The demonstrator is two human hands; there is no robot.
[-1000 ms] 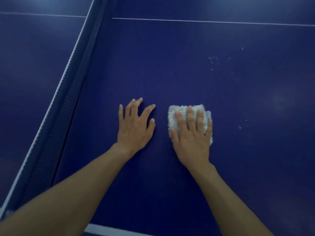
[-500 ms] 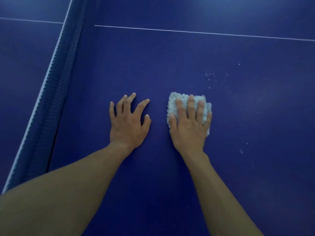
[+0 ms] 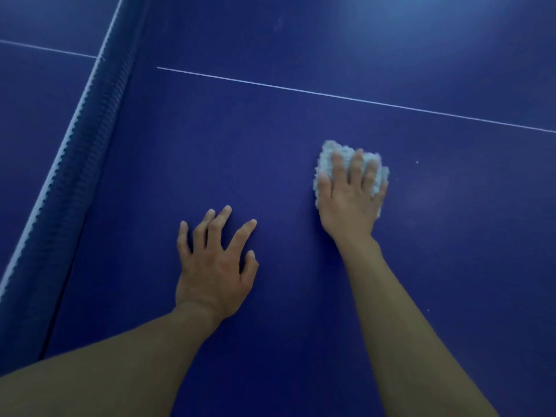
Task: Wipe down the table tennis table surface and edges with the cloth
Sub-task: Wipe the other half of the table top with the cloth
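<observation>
The right hand [image 3: 350, 203] lies palm-down on a folded white cloth [image 3: 329, 159], fingers [image 3: 355, 167] spread flat across it and pressing it onto the blue table [image 3: 240, 152]; the fluffy cloth shows past the fingertips and along both sides of the hand. The left hand [image 3: 212, 266] rests flat on the bare table nearer the body and to the left, well apart from the cloth, its fingers splayed and holding nothing. A thin white line [image 3: 346, 97] crosses the table beyond the cloth. The net [image 3: 78, 164] runs along the left, its white top band slanting from lower left to upper middle. A few pale specks [image 3: 417, 162] dot the table right of the cloth. No brand, label or lettering can be read anywhere.
</observation>
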